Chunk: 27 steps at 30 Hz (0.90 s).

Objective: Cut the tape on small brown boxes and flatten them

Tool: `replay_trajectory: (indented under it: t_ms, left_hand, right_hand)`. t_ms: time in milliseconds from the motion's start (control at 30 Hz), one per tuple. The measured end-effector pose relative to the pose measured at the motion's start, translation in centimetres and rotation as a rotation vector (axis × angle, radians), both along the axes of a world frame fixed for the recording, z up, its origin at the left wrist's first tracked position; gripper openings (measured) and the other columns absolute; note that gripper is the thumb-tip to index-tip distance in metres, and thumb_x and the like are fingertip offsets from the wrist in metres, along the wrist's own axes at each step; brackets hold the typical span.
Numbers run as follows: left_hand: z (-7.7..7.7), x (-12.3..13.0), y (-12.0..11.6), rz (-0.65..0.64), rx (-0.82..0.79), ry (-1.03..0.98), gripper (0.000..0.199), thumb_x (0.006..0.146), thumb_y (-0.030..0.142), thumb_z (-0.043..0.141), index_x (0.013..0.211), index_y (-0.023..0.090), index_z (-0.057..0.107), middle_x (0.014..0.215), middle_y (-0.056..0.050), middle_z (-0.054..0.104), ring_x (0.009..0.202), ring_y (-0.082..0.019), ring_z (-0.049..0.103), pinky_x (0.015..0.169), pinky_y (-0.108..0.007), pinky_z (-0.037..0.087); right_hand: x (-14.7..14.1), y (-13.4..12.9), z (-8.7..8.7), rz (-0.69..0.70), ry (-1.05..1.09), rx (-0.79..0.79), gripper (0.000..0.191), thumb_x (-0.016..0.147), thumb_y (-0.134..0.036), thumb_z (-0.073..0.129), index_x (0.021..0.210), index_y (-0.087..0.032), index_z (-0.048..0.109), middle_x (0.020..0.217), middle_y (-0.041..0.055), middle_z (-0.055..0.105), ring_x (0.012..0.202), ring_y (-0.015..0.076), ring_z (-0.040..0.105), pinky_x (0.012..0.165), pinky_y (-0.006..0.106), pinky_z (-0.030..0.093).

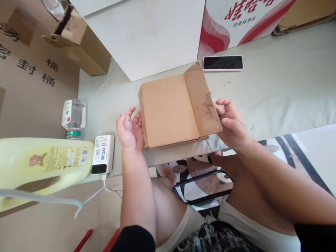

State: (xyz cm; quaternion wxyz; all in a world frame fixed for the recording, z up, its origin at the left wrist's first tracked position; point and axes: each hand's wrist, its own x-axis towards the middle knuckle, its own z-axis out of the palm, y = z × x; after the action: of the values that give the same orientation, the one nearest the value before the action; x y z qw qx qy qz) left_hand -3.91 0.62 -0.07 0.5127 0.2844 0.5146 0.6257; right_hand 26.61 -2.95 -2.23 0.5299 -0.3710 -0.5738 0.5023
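Note:
A flat brown cardboard box [169, 110] lies on the pale cloth-covered surface in front of me. Its right side flap [203, 101] is raised and bears dark creases or marks. My right hand [229, 120] has its fingers closed at the outer edge of that flap. Along the box's left side rests my left hand [131, 129], palm turned toward the cardboard, its fingers apart and loosely bent. Part of that hand is hidden by the box's edge. Whatever is inside the box does not show.
Behind the box stand a large white carton [149, 38] and a red-and-white carton [238, 24], with a phone [223, 63] lying before them. To the left are a clear bottle [75, 115], a white power bank [103, 154] with a cable, a yellow jug [52, 161] and an opened carton [86, 45].

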Motion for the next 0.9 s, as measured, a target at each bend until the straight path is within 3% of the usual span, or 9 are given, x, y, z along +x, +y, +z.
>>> replay_trajectory:
  t_ms: [67,167,267,367,500,633,733,900]
  left_hand:
    - [0.0,-0.3,0.1,0.005,0.033,-0.021,0.056,0.07,0.068,0.065,0.105,0.025,0.061,0.102,-0.011,0.071,0.1,-0.028,0.07,0.088,-0.042,0.055]
    - [0.4,-0.2,0.0,0.016,0.074,-0.001,0.051,0.073,0.065,0.063,0.105,0.026,0.063,0.112,-0.01,0.072,0.111,-0.03,0.067,0.091,-0.044,0.055]
    - [0.9,0.5,-0.5,0.004,0.158,0.041,0.044,0.076,0.061,0.064,0.1,0.024,0.068,0.12,-0.009,0.072,0.125,-0.031,0.061,0.102,-0.044,0.053]
    - [1.2,1.2,-1.0,-0.064,0.165,0.065,0.042,0.073,0.06,0.069,0.092,0.022,0.068,0.117,-0.01,0.073,0.13,-0.034,0.059,0.106,-0.045,0.051]
    - [1.2,1.5,-1.3,-0.162,0.074,0.024,0.049,0.075,0.068,0.068,0.093,0.022,0.068,0.114,-0.013,0.072,0.132,-0.037,0.057,0.099,-0.048,0.056]
    - [0.8,1.4,-1.1,-0.217,0.011,0.01,0.059,0.077,0.078,0.06,0.099,0.024,0.07,0.115,-0.014,0.072,0.127,-0.037,0.06,0.09,-0.048,0.06]
    - [0.4,1.4,-0.9,-0.187,-0.006,0.038,0.063,0.074,0.082,0.061,0.1,0.025,0.072,0.115,-0.014,0.073,0.124,-0.037,0.063,0.087,-0.046,0.06]
    - [-1.0,0.9,-0.5,-0.052,0.025,0.14,0.064,0.078,0.081,0.06,0.103,0.024,0.071,0.102,-0.012,0.073,0.11,-0.034,0.069,0.079,-0.045,0.062]
  right_hand:
    - [0.1,0.0,0.3,0.018,-0.018,-0.002,0.05,0.088,-0.056,0.055,0.131,-0.032,0.046,0.121,0.005,0.069,0.091,0.0207,0.071,0.071,0.036,0.06]
    - [0.0,-0.3,0.9,0.038,-0.184,0.021,0.055,0.091,-0.055,0.051,0.14,-0.031,0.047,0.124,0.0064,0.069,0.105,0.0239,0.071,0.083,0.041,0.061]
    - [-0.3,-0.7,1.3,0.083,-0.361,0.148,0.063,0.09,-0.062,0.056,0.143,-0.028,0.048,0.127,0.0088,0.068,0.121,0.027,0.066,0.096,0.044,0.06]
    - [-0.7,-0.9,0.9,0.105,-0.478,0.244,0.068,0.083,-0.064,0.067,0.137,-0.024,0.055,0.126,0.0112,0.069,0.126,0.03,0.064,0.101,0.047,0.058]
    - [-1.1,-0.7,0.0,0.0,-0.541,0.201,0.054,0.081,-0.058,0.074,0.119,-0.021,0.065,0.114,0.0125,0.073,0.113,0.0309,0.07,0.095,0.047,0.061]
    - [-1.2,-0.4,-0.1,-0.229,-0.597,0.077,0.061,0.076,-0.059,0.078,0.117,-0.017,0.065,0.108,0.0152,0.075,0.102,0.0334,0.073,0.083,0.046,0.063]
    - [-1.3,-0.4,0.3,-0.36,-0.628,0.025,0.059,0.075,-0.057,0.079,0.118,-0.019,0.064,0.107,0.0131,0.075,0.097,0.0327,0.073,0.078,0.046,0.062]
    - [-1.3,-0.4,0.4,-0.389,-0.576,-0.007,0.037,0.083,-0.051,0.072,0.104,-0.021,0.068,0.088,0.006,0.076,0.078,0.0246,0.071,0.067,0.039,0.06]
